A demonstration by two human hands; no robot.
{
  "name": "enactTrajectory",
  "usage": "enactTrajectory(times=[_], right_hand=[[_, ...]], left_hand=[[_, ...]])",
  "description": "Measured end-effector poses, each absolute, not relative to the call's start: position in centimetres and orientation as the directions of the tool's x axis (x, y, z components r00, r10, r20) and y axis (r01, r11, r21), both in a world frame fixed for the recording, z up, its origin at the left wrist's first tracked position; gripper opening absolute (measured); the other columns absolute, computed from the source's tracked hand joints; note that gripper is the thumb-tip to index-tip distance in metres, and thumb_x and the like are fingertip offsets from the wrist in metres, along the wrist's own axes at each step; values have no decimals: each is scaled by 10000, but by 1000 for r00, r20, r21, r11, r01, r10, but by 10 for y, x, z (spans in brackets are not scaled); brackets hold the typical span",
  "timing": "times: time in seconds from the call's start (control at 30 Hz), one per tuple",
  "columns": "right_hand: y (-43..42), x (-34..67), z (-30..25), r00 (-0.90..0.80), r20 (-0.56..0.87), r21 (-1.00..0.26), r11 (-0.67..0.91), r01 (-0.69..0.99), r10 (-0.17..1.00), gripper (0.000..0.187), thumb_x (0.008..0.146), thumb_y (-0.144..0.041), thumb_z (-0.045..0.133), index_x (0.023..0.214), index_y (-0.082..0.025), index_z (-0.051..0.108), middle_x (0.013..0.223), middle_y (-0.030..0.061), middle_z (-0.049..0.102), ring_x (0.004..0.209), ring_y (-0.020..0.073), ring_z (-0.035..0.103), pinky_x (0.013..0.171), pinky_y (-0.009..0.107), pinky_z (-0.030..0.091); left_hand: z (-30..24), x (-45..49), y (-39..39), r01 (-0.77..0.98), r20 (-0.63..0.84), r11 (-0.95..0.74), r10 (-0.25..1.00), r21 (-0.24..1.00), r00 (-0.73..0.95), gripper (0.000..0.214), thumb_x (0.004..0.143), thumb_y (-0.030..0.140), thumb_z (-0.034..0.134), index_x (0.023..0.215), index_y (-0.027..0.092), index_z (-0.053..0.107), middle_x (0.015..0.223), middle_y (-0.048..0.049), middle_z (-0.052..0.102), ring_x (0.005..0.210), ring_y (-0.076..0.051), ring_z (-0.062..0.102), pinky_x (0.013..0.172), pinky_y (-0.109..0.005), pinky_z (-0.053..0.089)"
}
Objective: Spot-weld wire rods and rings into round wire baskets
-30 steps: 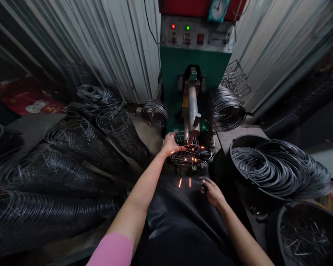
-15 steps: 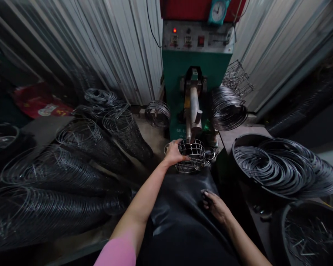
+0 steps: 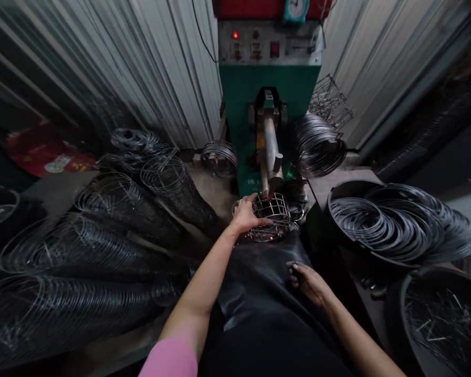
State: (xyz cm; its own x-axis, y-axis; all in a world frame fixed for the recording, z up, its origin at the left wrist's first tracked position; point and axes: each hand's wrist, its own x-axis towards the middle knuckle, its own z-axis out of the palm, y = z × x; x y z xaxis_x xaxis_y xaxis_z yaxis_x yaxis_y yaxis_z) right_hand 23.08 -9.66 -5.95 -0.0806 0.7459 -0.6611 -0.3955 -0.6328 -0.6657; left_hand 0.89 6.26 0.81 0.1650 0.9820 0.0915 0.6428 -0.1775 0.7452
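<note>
My left hand (image 3: 245, 215) grips the near left side of a round wire basket (image 3: 277, 209), thumb along its rim. The basket sits under the arm of a green spot welder (image 3: 272, 157), whose dark tip reaches down inside it. Small orange glints, like sparks, show at the basket's lower edge. My right hand (image 3: 308, 280) hovers over the black apron (image 3: 259, 298) on my lap, apart from the basket. Its fingers are curled together, and what they hold, if anything, is too small and dark to make out.
On the left lie several long stacks of wire rings (image 3: 102, 288). To the right stand a black tub of wire hoops (image 3: 380, 225) and a tub of short wire pieces (image 3: 439, 324). A wire coil (image 3: 317, 146) hangs beside the welder. Corrugated metal wall (image 3: 172, 68) rises behind.
The welder's tip now meets the basket with orange glints around it. My left hand keeps its grip, and my right hand has shifted slightly right. The whole view has tilted a little.
</note>
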Motion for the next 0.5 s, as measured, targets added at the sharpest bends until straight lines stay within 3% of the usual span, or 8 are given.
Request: enactTrajectory(times=[0.17,0.23,0.4,0.5], right_hand=[[-45,247,-24,-30,-474,-836,-461,-299,880,323,587,-375,731,818,-157,674,570,-40,493,476,58,387,425,194,291],[-10,250,-7,11,-383,-894,-368,-255,924,324,604,-368,714,855,-171,665,586,-45,500,477,56,386,425,191,291],[69,235,29,70,-203,-970,-191,-151,977,288,604,-323,696,854,-200,622,579,-67,480,438,45,360,384,175,263],[74,228,40,39,-182,-957,-168,-235,983,221,599,-277,694,782,-201,594,591,-59,483,470,57,416,390,167,304]], left_hand=[[5,-32,81,388,132,-154,988,909,82,771,674,516,671,1293,140,407,1275,-138,456,1187,-266,433,1018,-399,335],[3,-42,88,360,111,-128,992,924,66,709,684,508,666,1250,136,459,1211,-124,517,1147,-258,468,1003,-393,351],[-2,-43,91,253,-5,-50,977,966,211,553,717,516,627,1110,132,570,1045,-92,621,1012,-237,560,926,-370,422],[-17,-41,75,262,-5,-60,971,963,240,744,606,477,742,1221,144,489,1154,-105,574,1082,-259,524,969,-394,394]])
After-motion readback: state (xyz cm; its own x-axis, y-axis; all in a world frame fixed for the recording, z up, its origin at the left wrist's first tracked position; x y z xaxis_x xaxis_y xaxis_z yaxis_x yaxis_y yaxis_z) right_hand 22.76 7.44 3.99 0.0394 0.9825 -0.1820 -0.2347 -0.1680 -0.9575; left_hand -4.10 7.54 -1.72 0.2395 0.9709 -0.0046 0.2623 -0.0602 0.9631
